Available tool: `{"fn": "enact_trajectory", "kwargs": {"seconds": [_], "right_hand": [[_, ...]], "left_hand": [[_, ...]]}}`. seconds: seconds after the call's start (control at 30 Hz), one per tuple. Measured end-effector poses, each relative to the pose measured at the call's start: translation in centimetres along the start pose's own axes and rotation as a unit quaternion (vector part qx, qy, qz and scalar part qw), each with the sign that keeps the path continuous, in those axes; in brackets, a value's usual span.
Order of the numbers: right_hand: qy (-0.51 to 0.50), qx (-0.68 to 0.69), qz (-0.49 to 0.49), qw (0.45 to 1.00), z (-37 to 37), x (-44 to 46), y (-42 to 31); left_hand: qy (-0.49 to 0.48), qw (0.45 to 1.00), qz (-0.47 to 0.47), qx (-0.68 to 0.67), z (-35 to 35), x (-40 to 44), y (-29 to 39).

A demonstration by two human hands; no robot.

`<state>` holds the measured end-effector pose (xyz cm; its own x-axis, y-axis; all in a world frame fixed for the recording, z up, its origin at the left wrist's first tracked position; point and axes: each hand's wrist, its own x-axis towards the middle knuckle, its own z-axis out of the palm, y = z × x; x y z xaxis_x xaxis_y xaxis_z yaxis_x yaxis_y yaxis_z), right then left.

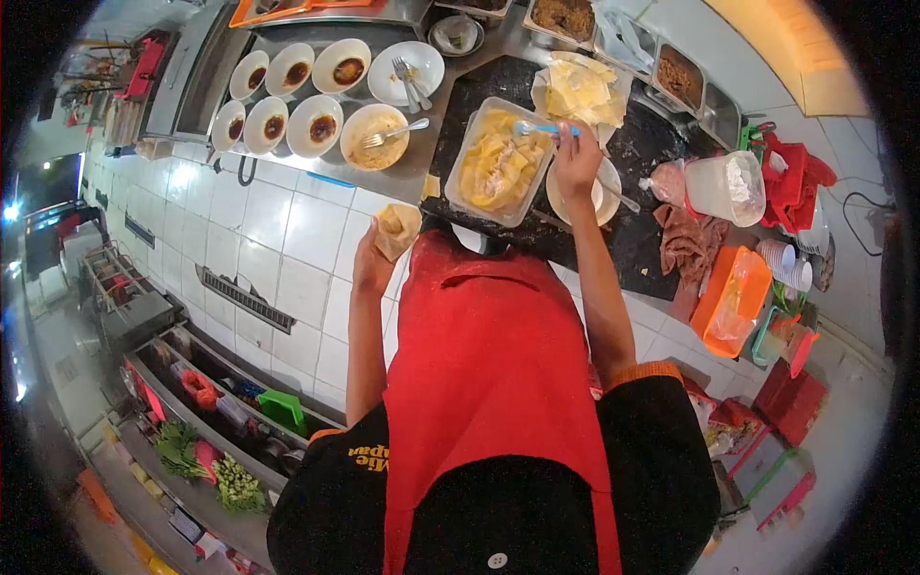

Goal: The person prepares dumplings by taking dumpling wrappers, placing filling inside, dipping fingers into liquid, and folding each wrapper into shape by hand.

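My left hand point(372, 257) is closed on the edge of a pale yellow dumpling wrapper point(398, 230), which has a lump at its middle. My right hand point(578, 165) grips a small blue spoon point(537, 128), its end over a clear plastic tub point(458, 182). Folded yellow dumplings point(496, 172) fill this tub. Behind my right hand, a stack of square wrappers point(580, 88) lies on the black board point(642, 144). Partly hidden by my right wrist is a white bowl point(558, 195), with a metal spoon point(621, 194) sticking out.
Several white bowls point(314, 125) with dark sauce stand on the left counter, beside a plate point(422, 62) with forks and a used bowl point(369, 134). Metal trays point(678, 79) of brown food line the back. At right are a brown cloth point(690, 240) and an orange basket point(733, 302).
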<state>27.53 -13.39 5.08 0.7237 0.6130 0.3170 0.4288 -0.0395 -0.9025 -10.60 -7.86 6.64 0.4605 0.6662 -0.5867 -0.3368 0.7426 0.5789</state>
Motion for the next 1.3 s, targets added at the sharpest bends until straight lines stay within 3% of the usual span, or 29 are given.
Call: {"fn": "enact_trajectory", "kwargs": {"seconds": [0.13, 0.17, 0.3, 0.37, 0.4, 0.43, 0.5, 0.57, 0.6, 0.63, 0.77, 0.83, 0.93, 1.03, 1.07, 1.1, 1.17, 1.23, 1.3], "right_hand": [[-0.064, -0.103, -0.153, 0.981, 0.1, -3.0, -1.4], [-0.074, -0.109, -0.109, 0.985, -0.1, -3.8, -2.4], [-0.096, -0.045, -0.154, 0.982, -0.3, -6.7, -5.1], [-0.201, -0.039, -0.126, 0.971, -0.4, -8.4, -4.3], [-0.202, -0.039, -0.129, 0.970, -1.1, -8.7, -4.5], [-0.158, -0.029, -0.125, 0.979, -1.8, -8.5, -4.8], [-0.066, 0.022, -0.141, 0.988, -3.6, -7.1, -5.9], [0.018, 0.031, 0.030, 0.999, -7.9, -6.7, -7.4], [0.080, 0.032, -0.014, 0.996, -10.0, -5.5, -8.8], [0.175, 0.050, 0.004, 0.983, -12.1, -4.9, -6.1], [0.360, 0.019, 0.070, 0.930, -22.7, -1.0, -6.3], [0.440, -0.102, 0.071, 0.889, -26.2, 0.9, -5.6], [0.473, -0.191, 0.040, 0.859, -30.2, 2.6, -3.0], [0.459, -0.152, 0.058, 0.873, -32.2, 3.5, -0.2], [0.447, -0.146, 0.089, 0.878, -33.1, 3.5, 2.0], [0.451, -0.148, 0.089, 0.876, -33.6, 3.2, 4.1], [0.394, -0.309, -0.016, 0.865, -34.0, 2.3, 7.8], [0.360, -0.332, 0.015, 0.872, -33.1, 1.0, 8.4], [0.324, -0.352, 0.043, 0.877, -31.3, 0.1, 6.9]], "left_hand": [[0.015, 1.000, -0.003, -0.003, -0.5, 0.3, -0.6], [0.010, 1.000, 0.001, 0.018, -0.3, 0.5, -0.6], [-0.013, 0.999, -0.004, 0.033, 0.9, 1.2, -0.4], [-0.012, 0.998, -0.003, 0.055, 1.5, 2.4, -0.8], [-0.011, 0.997, -0.002, 0.082, 1.8, 3.0, -0.9], [-0.036, 0.993, 0.039, 0.102, 2.8, 3.4, -1.0], [-0.045, 0.989, 0.033, 0.140, 4.6, 4.8, -1.2], [-0.058, 0.982, 0.022, 0.179, 6.3, 6.6, -2.1], [-0.096, 0.977, 0.024, 0.187, 7.4, 7.7, -2.7], [-0.135, 0.971, 0.026, 0.196, 8.4, 8.9, -3.3], [-0.146, 0.953, -0.035, 0.264, 11.8, 14.7, -6.0], [-0.158, 0.950, -0.011, 0.268, 13.5, 17.5, -7.4], [-0.136, 0.957, 0.030, 0.253, 17.7, 19.1, -8.4], [-0.082, 0.949, 0.032, 0.303, 20.0, 19.4, -8.5], [-0.037, 0.857, 0.182, 0.481, 18.7, 20.2, -9.1], [0.010, 0.708, 0.322, 0.628, 17.9, 20.7, -9.4], [0.002, 0.689, 0.320, 0.651, 19.4, 17.0, -7.1], [-0.001, 0.668, 0.319, 0.672, 19.6, 15.6, -6.6], [-0.081, 0.632, 0.397, 0.660, 19.2, 16.1, -7.0]]}}
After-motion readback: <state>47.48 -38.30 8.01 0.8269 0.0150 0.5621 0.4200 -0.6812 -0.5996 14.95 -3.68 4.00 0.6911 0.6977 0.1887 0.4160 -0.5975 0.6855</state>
